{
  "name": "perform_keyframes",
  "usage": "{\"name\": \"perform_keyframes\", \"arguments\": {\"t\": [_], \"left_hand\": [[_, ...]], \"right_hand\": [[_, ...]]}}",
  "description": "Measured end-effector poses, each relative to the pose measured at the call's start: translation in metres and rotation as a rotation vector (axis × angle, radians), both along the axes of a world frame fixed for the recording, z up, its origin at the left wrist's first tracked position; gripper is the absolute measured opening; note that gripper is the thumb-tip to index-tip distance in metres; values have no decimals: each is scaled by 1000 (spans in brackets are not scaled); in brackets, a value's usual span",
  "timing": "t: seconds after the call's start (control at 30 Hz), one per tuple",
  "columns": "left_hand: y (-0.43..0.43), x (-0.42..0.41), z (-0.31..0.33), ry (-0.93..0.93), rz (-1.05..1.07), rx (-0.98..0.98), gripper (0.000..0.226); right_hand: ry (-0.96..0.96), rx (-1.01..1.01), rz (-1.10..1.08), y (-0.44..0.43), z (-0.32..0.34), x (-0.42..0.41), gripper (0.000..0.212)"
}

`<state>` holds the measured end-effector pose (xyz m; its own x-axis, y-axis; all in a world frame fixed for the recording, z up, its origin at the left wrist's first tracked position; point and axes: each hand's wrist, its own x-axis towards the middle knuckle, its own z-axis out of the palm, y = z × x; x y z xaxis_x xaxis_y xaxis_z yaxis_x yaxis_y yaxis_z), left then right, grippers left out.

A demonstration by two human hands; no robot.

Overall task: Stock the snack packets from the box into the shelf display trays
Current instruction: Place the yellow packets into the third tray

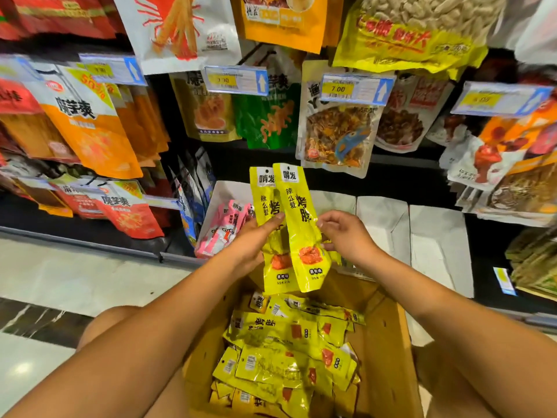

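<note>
We note two yellow packets point(297, 218) held upright over the box point(388, 342), left hand point(251, 239) gripping them, right hand point(346, 233) pinching their edge, seemingly squaring the pair for the white trays point(382, 218) behind.

My only view is the head camera, wide-angle, tilted forward and down. It sits close over the box point(388, 342), facing the shelf point(407, 176) just ahead.

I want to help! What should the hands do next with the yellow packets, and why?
Probably move the two yellow packets forward into the white tray beside the pink packets; the left hand and right hand hold them above the box.
</note>
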<state>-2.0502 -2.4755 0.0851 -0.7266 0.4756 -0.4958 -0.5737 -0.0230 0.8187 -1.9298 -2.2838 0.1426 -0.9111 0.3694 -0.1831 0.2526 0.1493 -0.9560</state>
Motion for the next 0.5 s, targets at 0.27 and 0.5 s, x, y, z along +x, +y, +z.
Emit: {"name": "perform_keyframes", "arguments": {"t": [0.27,0.5], "left_hand": [[37,9,45,140,58,82,23],[44,-1,34,162,87,42,35]], "right_hand": [[51,-12,-56,3,-15,-11,16],[-125,-106,34,3,-12,-6,9]]}}
